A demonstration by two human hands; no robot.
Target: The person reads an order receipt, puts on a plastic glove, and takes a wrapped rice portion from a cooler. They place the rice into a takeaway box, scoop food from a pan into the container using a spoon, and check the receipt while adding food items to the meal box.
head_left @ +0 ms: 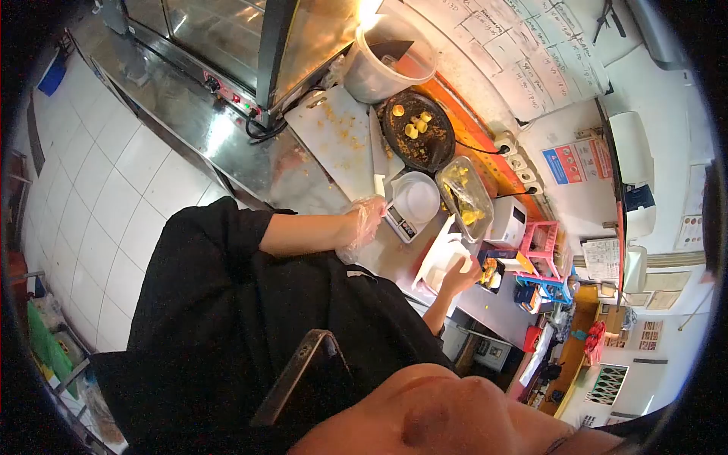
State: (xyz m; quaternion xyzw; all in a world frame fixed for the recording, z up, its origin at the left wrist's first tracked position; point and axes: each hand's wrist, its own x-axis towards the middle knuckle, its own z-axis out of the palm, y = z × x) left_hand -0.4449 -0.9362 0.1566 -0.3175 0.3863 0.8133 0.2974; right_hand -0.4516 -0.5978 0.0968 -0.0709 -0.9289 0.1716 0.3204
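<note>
My left hand (pixel 365 224), in a clear plastic glove, is at the near left edge of a digital kitchen scale (pixel 408 230). Its fingers are curled together; what they hold, if anything, is hidden. A white round bowl (pixel 418 202) stands on the scale. Farther right, my right hand (pixel 459 274) has its fingers bent around the edge of a white container (pixel 437 267). Just beyond the scale, a knife (pixel 378 171) lies beside a crumb-covered white cutting board (pixel 334 140). A clear tub (pixel 464 199) holds yellow food pieces.
A dark round pan (pixel 418 130) with several yellow pieces and a large clear bucket (pixel 388 64) stand against the wall. To the left is a lit glass cabinet (pixel 220 45). A white box-shaped appliance (pixel 507 221) and a pink rack (pixel 540 246) are at the right.
</note>
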